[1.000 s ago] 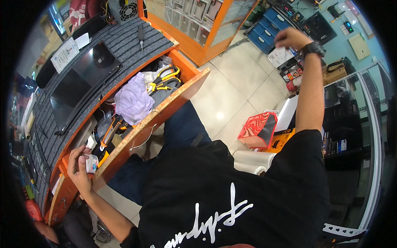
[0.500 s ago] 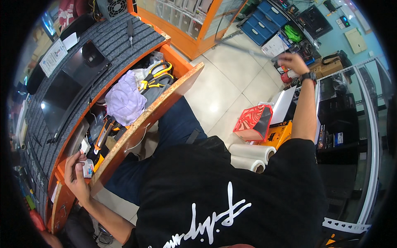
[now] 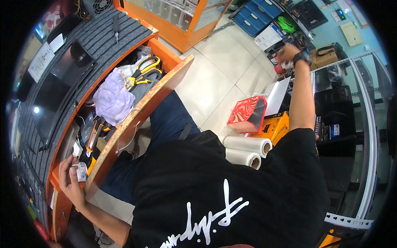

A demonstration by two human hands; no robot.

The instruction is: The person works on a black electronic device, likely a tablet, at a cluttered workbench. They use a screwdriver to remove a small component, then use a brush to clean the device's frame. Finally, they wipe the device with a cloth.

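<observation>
My left hand (image 3: pixel 71 182) rests at the near end of the open drawer (image 3: pixel 136 113), fingers loosely curled and apart, holding nothing visible. Beside its fingertips is a small white jar (image 3: pixel 81 172). Stretched out far to the right, my right hand (image 3: pixel 288 53) has its fingers curled in; blur hides what they hold, if anything. In the drawer lie an orange-and-black utility knife (image 3: pixel 94 135), a bunched lilac cloth (image 3: pixel 114 97) and yellow-and-black pliers (image 3: pixel 144 72).
A screwdriver (image 3: pixel 116 29) and a dark flat screen (image 3: pixel 56 99) lie on the ribbed grey desktop. To my right are a red patterned box (image 3: pixel 247 113), a yellow box (image 3: pixel 273 126) and rolls of clear film (image 3: pixel 248 144). Blue drawers (image 3: pixel 250 20) stand farther off, beside a metal-framed rack (image 3: pixel 366 120).
The view has shifted slightly. A long blurred strip by my right hand no longer shows, and that hand's fingers are more curled. My left hand stays by the jar.
</observation>
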